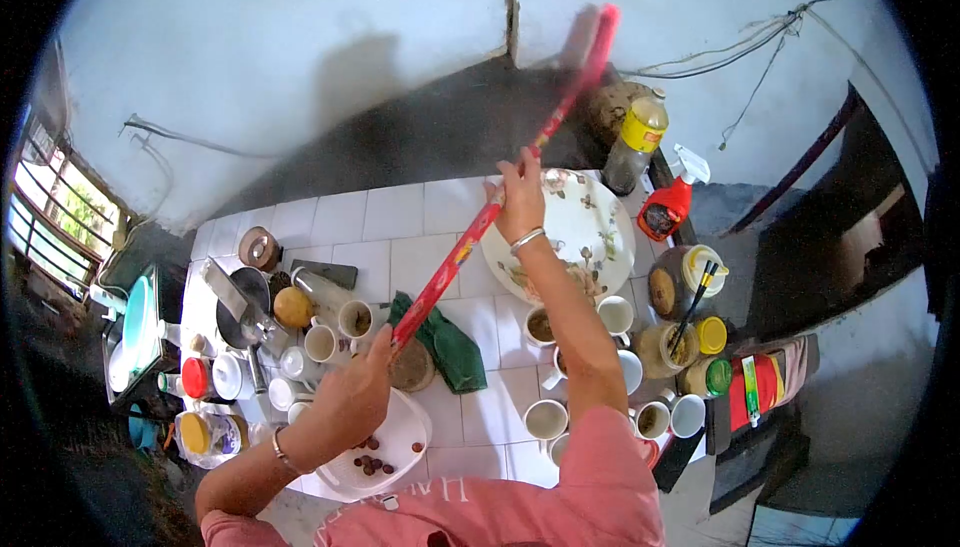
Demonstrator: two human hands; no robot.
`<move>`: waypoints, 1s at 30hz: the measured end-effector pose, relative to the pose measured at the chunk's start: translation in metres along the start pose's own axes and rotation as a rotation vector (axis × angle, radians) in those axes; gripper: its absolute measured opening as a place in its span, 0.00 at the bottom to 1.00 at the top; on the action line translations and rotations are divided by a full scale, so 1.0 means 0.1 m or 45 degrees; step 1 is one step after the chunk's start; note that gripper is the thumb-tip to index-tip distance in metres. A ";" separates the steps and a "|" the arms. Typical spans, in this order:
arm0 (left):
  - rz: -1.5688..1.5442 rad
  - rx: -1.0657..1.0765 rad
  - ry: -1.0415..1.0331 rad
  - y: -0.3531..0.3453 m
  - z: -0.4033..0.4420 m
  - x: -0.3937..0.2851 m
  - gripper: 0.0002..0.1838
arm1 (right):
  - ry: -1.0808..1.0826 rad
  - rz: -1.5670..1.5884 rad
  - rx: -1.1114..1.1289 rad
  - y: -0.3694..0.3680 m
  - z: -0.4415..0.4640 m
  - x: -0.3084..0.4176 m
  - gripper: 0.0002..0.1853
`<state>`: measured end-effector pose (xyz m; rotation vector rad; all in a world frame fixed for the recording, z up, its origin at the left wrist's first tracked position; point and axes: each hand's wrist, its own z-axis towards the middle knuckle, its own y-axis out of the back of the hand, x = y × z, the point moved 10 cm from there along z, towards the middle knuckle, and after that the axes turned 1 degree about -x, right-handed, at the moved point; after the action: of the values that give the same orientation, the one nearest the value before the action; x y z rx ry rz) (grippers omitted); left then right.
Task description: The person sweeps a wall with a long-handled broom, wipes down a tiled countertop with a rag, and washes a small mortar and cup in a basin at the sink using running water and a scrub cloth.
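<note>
A long red printed pole point(448, 272) slants up across the middle, its pink far end point(603, 32) blurred in front of the wall. Low on the pole, my left hand point(352, 395) is closed round it. My right hand point(521, 202) grips it higher up, above the edge of a large floral plate point(590, 237). Beneath the pole lies a dark green cloth point(455, 349), beside a round brownish disc point(412, 367). Under my left forearm is a white tray point(412, 432) holding several small reddish-brown round things.
Several mugs point(545, 419) stand near my right arm on the white tiled counter point(395, 212). Jars point(660, 347), a red spray bottle point(667, 205) and a yellow-labelled bottle point(640, 137) line the right side. A pan point(245, 307) and lidded containers point(232, 375) crowd the left.
</note>
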<state>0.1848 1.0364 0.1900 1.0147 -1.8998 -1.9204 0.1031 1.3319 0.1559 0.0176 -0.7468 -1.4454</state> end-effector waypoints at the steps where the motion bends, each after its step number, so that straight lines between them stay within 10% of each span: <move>1: 0.136 0.044 -0.005 0.00 0.07 -0.03 0.30 | -0.014 -0.049 0.069 -0.06 -0.01 -0.07 0.18; 10: 0.831 -0.205 -0.147 0.14 0.68 -0.11 0.33 | -0.109 0.131 0.193 -0.55 0.24 -0.67 0.16; 14: 0.631 -0.297 -0.120 0.13 0.90 -0.09 0.31 | -0.049 0.218 -0.060 -0.66 0.49 -0.82 0.14; 22: -0.149 -0.295 -0.116 -0.76 1.23 0.33 0.29 | 0.037 -0.257 0.521 -0.94 0.27 -1.17 0.09; 30: 0.074 -0.138 0.110 -0.16 0.71 0.29 0.33 | 0.083 0.008 0.178 -1.10 0.23 -0.62 0.09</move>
<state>0.1237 1.0752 0.1595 0.9831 -1.7393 -1.8930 -0.0017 1.3785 0.0974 0.1695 -0.7923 -1.3776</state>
